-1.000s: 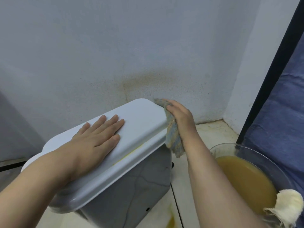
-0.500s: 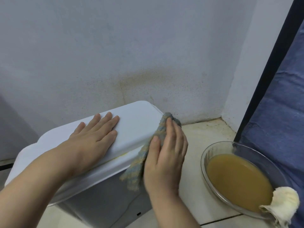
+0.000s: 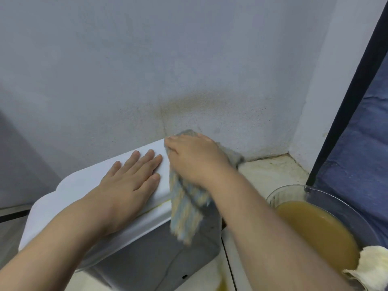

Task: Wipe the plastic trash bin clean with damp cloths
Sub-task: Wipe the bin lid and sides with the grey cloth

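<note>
Striped cloth (image 3: 184, 215) is bunching under the right hand (image 3: 193, 158), whose fingers are curling over it at the lid's (image 3: 84, 192) far corner. The left hand (image 3: 128, 185) is lying flat and empty beside it, steadying the bin (image 3: 151, 255). Lid-wiping is under way; the yellow streak (image 3: 153, 207) by the left palm likely needs pressure next. Right of the right arm, a bowl (image 3: 346, 208) is holding brown water (image 3: 315, 232), a rag (image 3: 371, 267) draping its rim.
</note>
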Tool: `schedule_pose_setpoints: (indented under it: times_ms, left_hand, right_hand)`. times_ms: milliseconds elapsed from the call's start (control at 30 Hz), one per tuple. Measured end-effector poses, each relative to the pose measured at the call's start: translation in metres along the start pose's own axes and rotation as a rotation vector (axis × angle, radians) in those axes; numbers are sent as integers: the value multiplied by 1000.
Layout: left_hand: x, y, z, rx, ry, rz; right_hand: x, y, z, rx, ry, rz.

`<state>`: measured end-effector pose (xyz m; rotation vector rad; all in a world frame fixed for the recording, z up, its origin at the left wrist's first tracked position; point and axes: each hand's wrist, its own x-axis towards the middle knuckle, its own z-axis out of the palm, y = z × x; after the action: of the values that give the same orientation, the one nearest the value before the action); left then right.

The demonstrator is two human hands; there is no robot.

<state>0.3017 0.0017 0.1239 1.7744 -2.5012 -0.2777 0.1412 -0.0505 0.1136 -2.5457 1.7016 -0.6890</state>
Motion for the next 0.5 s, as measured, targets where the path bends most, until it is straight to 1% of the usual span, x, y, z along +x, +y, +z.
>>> schedule_pose_setpoints:
  times_ms: [33, 67, 100, 133, 233, 300, 367, 433, 467, 500]
  left_hand:
    - [0, 0, -1, -4, -1, 10]
    - [-1, -2, -2, -9, -7, 22]
    - [-1, -3, -4, -15, -16, 37]
    - [-1, -6, -6, -19, -30, 49]
    - [2, -12, -12, -17, -91, 37]
    - [6, -8, -13, -5, -116, 11]
    - [13, 5, -9, -1, -107, -10]
    - [20, 19, -4, 1, -81, -27]
    - [21, 23, -2, 0, -67, -33]
    - [22, 24, -1, -2, -53, -36]
  right_hand:
    - [20, 10, -8, 37, -183, 2]
    - [35, 20, -15, 93, -332, 21]
    - [44, 29, -18, 191, -402, 57]
    - [44, 37, -19, 315, -409, 110]
    - [9, 51, -9, 629, -264, 237]
    - [-26, 50, 0, 801, -132, 280]
    - [-58, 41, 5, 967, -12, 290]
    - [-84, 26, 13, 1078, 95, 291]
    - [-95, 14, 19, 1100, 156, 294]
    - [-105, 0, 26, 1064, 222, 285]
